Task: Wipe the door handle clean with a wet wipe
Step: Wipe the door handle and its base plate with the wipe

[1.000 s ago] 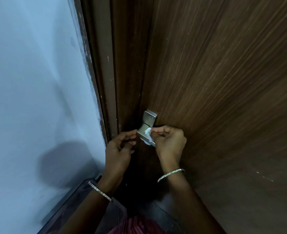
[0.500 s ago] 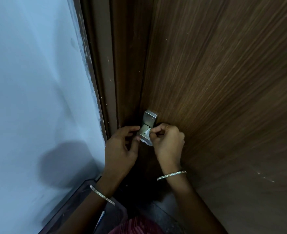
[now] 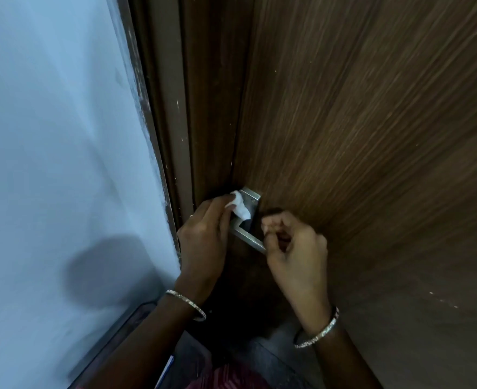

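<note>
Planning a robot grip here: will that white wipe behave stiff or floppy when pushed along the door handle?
Probably floppy: the wipe sits crumpled and bunched in the left hand, not flat. It likely moulds around the door handle rather than sliding stiffly. Likely light too, being a small wad beside the hand.

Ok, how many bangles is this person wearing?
2. The left bangle sits on the left wrist beside the wall; the right bangle on the right wrist, in front of the door. Any further up the arms would be hidden.
</note>
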`<state>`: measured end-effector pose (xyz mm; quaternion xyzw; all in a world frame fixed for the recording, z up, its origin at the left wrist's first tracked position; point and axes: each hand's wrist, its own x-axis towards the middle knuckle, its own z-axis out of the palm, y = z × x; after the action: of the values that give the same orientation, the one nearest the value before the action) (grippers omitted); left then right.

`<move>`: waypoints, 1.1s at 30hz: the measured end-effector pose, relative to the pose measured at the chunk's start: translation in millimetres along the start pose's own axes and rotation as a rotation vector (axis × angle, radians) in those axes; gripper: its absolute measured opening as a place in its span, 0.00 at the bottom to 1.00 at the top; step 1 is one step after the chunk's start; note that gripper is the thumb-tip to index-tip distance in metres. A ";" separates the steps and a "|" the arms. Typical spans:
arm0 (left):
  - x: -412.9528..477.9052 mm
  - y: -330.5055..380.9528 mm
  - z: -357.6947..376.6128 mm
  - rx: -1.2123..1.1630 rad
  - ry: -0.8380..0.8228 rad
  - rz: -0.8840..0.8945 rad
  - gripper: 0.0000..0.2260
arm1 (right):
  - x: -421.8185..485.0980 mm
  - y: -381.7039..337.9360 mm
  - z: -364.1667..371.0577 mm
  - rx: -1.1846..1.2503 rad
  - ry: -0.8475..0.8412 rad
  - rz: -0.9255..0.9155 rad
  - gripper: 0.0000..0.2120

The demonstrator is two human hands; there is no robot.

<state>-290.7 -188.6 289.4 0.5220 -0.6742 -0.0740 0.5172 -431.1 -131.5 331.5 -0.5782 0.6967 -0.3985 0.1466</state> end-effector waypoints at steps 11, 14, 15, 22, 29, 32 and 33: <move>0.0 0.3 19.4 0.064 -0.059 -0.082 0.11 | -22.1 26.3 5.3 0.108 -0.024 0.065 0.11; 5.6 8.8 16.1 0.044 -0.051 -0.175 0.09 | -22.1 28.9 6.5 0.134 -0.015 0.076 0.11; 7.2 11.7 15.8 0.031 -0.032 -0.188 0.09 | -22.6 29.4 7.4 0.137 -0.008 0.076 0.11; -6.6 7.6 23.2 -0.026 0.034 -0.181 0.09 | -25.8 29.8 9.8 0.136 0.002 0.086 0.11; -22.3 1.8 33.0 -0.390 0.001 -0.641 0.18 | -25.8 28.2 11.5 0.119 0.013 0.084 0.10; -18.4 12.6 27.2 -0.382 0.088 -0.624 0.11 | -27.2 29.7 11.5 0.145 0.008 0.102 0.10; -14.5 16.5 23.9 -0.359 0.100 -0.538 0.09 | -27.3 30.2 11.4 0.150 0.007 0.101 0.10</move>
<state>-320.7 -180.4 280.1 0.5850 -0.4621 -0.3001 0.5951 -436.4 -110.3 295.3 -0.5283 0.6938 -0.4436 0.2069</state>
